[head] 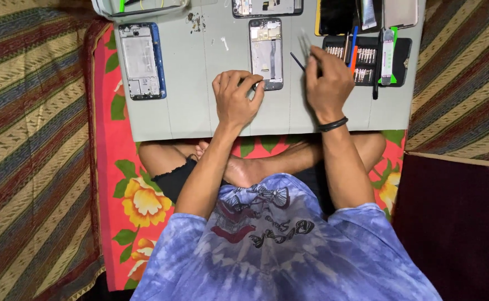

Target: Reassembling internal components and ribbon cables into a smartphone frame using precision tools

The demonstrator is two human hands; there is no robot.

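At the top centre of the frame a pale grey board serves as the surface (189,111), flat and matt, resting across the crossed legs of a seated person. In the middle of it lies an opened phone frame (265,53), a slim dark rectangle with a grey metal inner plate. The left hand (236,97) rests at its lower edge, fingers curled down, the fingertips pressing the frame's bottom corner; whether it pinches anything small there cannot be told. The right hand (327,83), just right of the frame, is closed around a thin dark tool (297,61) whose tip points up and left, close to the frame's right side. A black band (333,124) circles that wrist.

At the upper left of the surface lies a second phone body (140,61), blue-edged, its silver inside facing up. At the upper right sits a black tray of screwdriver bits (361,58), the metal bits in tidy rows, with a green-and-white strip (388,50) laid over its right end. Above it a dark phone (336,15) lies on something yellow.

Under the board spreads a red cloth with yellow flowers (138,200), and a striped woven blanket (32,139) fills the left of the frame.
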